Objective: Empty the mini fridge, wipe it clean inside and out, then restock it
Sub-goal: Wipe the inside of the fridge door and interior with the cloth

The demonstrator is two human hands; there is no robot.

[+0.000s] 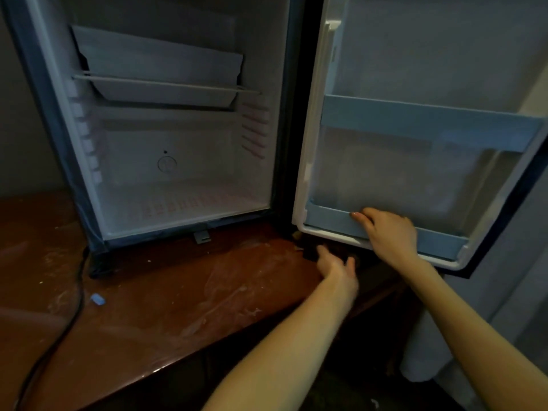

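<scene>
Hands: right hand (390, 232) curled over pale blue plastic rail (439, 243) of the bottom door shelf, gripping it. Left hand (336, 269) at 8 o'clock of it, fingers reaching into the dark gap under the door's hinge corner; grip cannot be told. White-lined, dark-cased mini fridge (184, 185) at 11 o'clock, door (415, 69) swung wide, standing on glossy reddish-brown wooden table (178, 292). Black power cable (77, 298) out at 9 o'clock on the tabletop.

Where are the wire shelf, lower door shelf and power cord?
wire shelf (166, 84), head view, front bar.
lower door shelf (329, 216), head view, front rail.
power cord (80, 289), head view, midway along it.
</scene>
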